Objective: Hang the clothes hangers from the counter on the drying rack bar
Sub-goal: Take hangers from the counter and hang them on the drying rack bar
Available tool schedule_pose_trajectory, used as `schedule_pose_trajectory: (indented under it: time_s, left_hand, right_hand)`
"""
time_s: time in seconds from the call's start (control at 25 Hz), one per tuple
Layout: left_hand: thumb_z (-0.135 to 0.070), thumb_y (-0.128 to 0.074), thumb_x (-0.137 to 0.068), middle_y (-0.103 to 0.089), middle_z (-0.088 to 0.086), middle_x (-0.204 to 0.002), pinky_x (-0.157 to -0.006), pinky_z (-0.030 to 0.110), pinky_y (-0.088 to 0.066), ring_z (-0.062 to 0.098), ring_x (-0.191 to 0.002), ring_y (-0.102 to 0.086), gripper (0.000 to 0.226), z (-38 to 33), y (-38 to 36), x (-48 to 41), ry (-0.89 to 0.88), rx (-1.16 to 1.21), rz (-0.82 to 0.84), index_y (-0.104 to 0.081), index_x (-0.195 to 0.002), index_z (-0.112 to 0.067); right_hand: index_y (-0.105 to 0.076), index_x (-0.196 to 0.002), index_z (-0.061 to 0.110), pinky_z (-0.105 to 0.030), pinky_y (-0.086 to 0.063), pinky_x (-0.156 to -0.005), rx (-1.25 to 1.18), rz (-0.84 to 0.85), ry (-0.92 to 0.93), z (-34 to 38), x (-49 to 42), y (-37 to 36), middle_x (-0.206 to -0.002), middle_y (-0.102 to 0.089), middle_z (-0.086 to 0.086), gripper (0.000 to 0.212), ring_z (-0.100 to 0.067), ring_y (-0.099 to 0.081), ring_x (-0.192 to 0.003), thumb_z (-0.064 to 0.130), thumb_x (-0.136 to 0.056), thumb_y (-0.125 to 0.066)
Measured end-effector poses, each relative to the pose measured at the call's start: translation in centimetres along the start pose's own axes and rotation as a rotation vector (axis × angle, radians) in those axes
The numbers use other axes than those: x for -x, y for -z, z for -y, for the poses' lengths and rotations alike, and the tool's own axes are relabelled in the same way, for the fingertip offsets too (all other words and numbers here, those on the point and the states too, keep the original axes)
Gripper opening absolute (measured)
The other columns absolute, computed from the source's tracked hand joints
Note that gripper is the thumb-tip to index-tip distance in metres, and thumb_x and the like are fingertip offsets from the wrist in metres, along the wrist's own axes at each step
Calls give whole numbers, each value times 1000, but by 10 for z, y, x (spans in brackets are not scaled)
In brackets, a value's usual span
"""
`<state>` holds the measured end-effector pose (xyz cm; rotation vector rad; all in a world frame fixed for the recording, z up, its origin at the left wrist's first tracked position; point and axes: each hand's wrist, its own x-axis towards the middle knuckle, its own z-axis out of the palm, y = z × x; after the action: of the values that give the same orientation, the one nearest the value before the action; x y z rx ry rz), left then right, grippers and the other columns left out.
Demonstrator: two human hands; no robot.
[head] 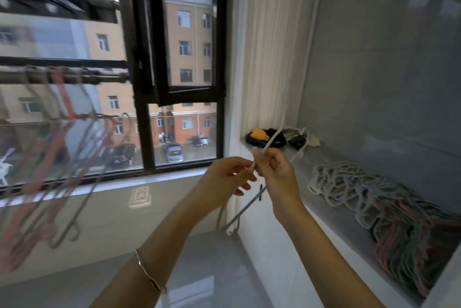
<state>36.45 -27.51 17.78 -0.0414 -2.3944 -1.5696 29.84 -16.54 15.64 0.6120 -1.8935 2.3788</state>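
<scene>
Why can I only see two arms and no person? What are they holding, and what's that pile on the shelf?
The camera sits on the person's head and looks forward and down, so you only see their arms. The left hand and the right hand pinch a thin white hanger between them. On the right is a grey counter with a pile of hangers waiting. On the left, blurry hangers already hang from the drying rack bar by the window.
</scene>
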Motion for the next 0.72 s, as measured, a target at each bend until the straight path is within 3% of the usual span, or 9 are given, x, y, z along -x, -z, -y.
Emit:
schedule_pose_trajectory:
  time_s: [0.08, 0.24, 0.48, 0.6, 0.72]
  left_hand:
    - [-16, -50, -95, -66, -7, -78, -59, 16, -52, 2, -59, -59, 16, -19, 33, 43, 8, 48, -28, -66, -96, -18]
    - [-19, -53, -93, -65, -11, -67, -52, 14, -47, 1, -50, -53, 15, -53, 91, 128, -20, 53, -103, -68, -90, -22]
    - [-28, -51, -95, -58, -16, -49, -41, 11, -36, -1, -38, -40, 22, -92, 169, 245, 11, 18, -346, -69, -84, -20]
    - [-31, -54, -92, -65, -10, -69, -43, 14, -35, 3, -44, -37, 22, -92, 210, 297, 11, 47, -486, -73, -86, -24]
    - [-31, -55, -92, -69, -11, -75, -44, 13, -37, 4, -46, -38, 19, -86, 246, 341, 38, 68, -616, -74, -89, -25]
  right_hand:
    - [-64, -94, 19, -9, -46, -64, -49, 18, 53, 25, 34, -27, -67, -63, 14, 16, 3, -56, -64, 31, -90, -56]
    - [-67, -101, 23, -19, -49, -73, -74, 98, 140, 74, 98, -80, -79, -64, 12, 18, -5, -55, -75, 28, -92, -52]
    - [-67, -98, 25, -12, -52, -70, -52, 291, 251, 128, 174, -171, -86, -69, 10, 14, -2, -62, -76, 28, -89, -57]
    - [-63, -106, 25, -15, -52, -73, -49, 421, 273, 137, 206, -217, -102, -68, 2, 18, -9, -62, -86, 26, -89, -58]
    - [-61, -110, 26, -16, -50, -77, -8, 464, 277, 130, 228, -249, -105, -62, 10, 22, -9, -60, -95, 31, -89, -58]
